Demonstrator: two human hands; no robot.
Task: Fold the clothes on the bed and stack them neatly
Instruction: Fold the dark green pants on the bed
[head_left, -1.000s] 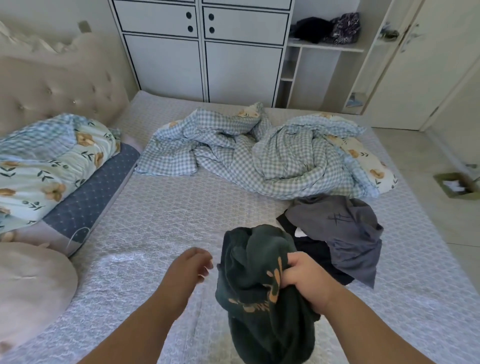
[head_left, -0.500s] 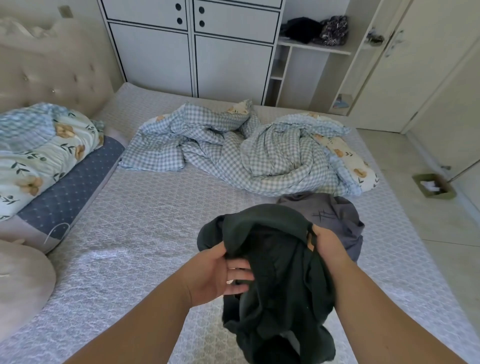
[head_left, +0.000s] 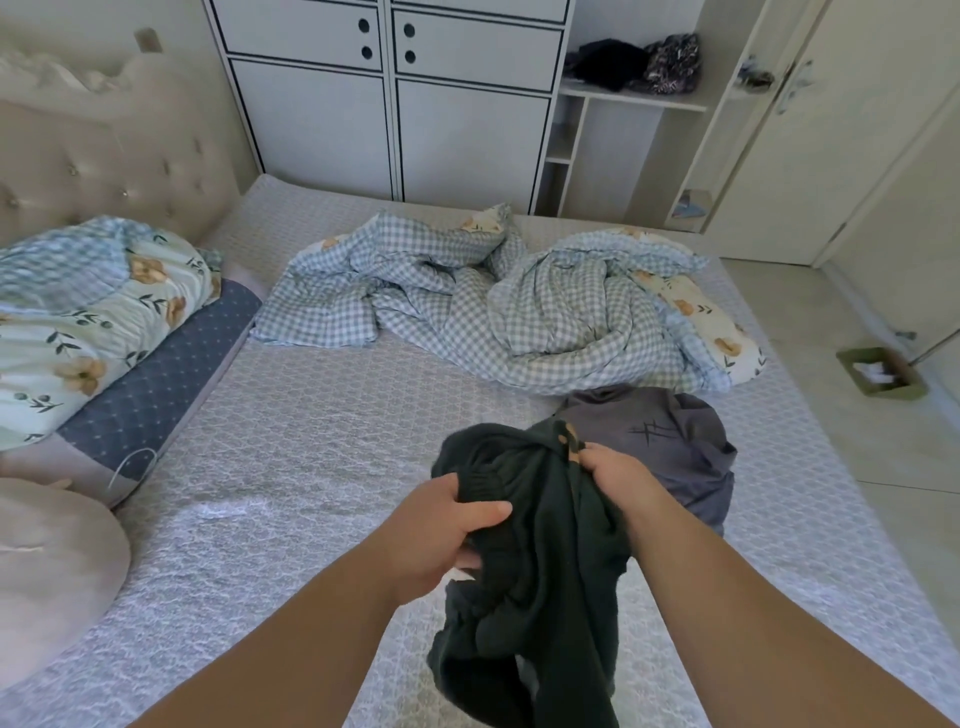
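The work had barely begun. The dark green garment (head_left: 540, 545) hung bunched in the air above the near part of the bed (head_left: 311, 426), gripped by both hands: the left hand (head_left: 441, 530) had its fingers and thumb curled round a ribbed edge, and the right hand (head_left: 618, 478) was closed on a fold by the orange print — neither hand was spread flat. The cloth showed no fold lines; it looked as if the person was searching for an edge or opening to shake it out.

Just beyond the green garment, and touching it in this view, a grey garment (head_left: 660, 447) lay crumpled on the bed, seemingly over something darker — whether that was another piece could not be told. No folded item and no stack was visible anywhere on the bed.

Farther from the green garment lay a rumpled checked quilt (head_left: 498, 312); to its left, a floral pillow (head_left: 88, 317) rested by the headboard.

By this judgement everything remained to do: spreading, folding, stacking each piece.
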